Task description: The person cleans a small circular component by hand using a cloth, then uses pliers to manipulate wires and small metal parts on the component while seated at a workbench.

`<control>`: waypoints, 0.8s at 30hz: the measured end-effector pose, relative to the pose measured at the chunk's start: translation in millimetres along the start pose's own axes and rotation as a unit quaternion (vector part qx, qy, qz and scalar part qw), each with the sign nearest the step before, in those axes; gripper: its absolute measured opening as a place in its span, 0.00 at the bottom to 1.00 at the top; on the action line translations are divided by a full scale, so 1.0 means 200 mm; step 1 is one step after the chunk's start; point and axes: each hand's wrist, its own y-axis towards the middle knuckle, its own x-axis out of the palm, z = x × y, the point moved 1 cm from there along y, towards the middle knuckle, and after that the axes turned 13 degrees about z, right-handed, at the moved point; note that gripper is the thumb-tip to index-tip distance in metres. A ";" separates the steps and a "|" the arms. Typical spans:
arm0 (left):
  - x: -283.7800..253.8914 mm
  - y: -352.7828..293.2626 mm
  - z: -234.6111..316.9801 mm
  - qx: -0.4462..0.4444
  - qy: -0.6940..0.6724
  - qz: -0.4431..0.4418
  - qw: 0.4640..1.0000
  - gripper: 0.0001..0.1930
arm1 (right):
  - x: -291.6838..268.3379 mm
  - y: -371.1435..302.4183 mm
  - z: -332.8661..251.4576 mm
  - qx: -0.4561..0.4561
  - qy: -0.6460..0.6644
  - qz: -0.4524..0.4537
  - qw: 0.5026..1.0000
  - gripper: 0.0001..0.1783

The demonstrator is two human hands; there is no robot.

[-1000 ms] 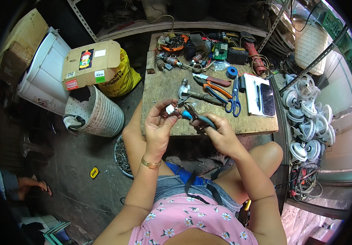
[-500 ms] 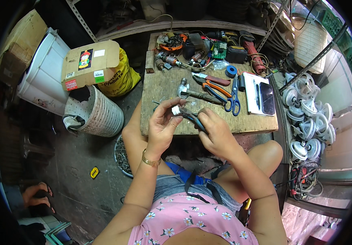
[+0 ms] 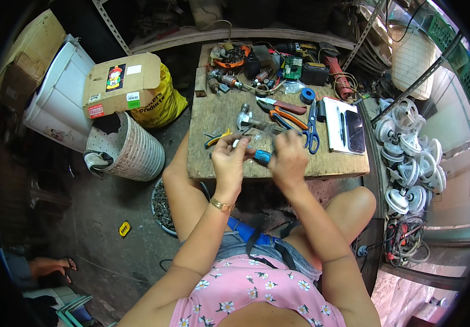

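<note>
My left hand (image 3: 228, 163) is closed above the near edge of the wooden work table, pinching a small white piece (image 3: 236, 143) at its fingertips. Right beside those fingers is a blue tool handle (image 3: 261, 156), between my two hands; which hand bears it is unclear. My right hand (image 3: 289, 159) hovers just to its right, curled and smeared by motion, so its grip cannot be made out. Yellow-handled pliers (image 3: 217, 139) lie on the table past my left hand. Farther back are a hammer (image 3: 243, 117), orange-handled pliers (image 3: 289, 117) and blue-handled scissors (image 3: 313, 133).
On the wooden table (image 3: 208, 117) rest blue tape (image 3: 307, 96), a phone (image 3: 355, 131) on a white pad, and motor parts (image 3: 230, 81) at the back. A white perforated bin (image 3: 142, 158) and cardboard box (image 3: 120, 84) stand left. White plastic wheels (image 3: 409, 143) are piled right.
My right hand has moved up and slightly right, away from the white piece that the pliers' jaws were at. My left hand has shifted slightly right. Yellow-handled pliers now show on the table.
</note>
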 end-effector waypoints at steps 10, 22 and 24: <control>-0.23 0.21 -0.35 0.457 0.459 -0.122 0.753 0.11 | 0.01 0.11 0.33 0.452 0.651 -0.252 0.555 0.08; 0.03 0.03 -0.26 0.107 0.147 -0.161 0.970 0.16 | 0.12 0.04 0.25 0.456 0.750 -0.158 0.452 0.19; 0.12 -0.02 -0.26 -0.032 0.072 -0.224 0.971 0.19 | 0.13 0.02 0.24 0.433 0.751 -0.156 0.472 0.26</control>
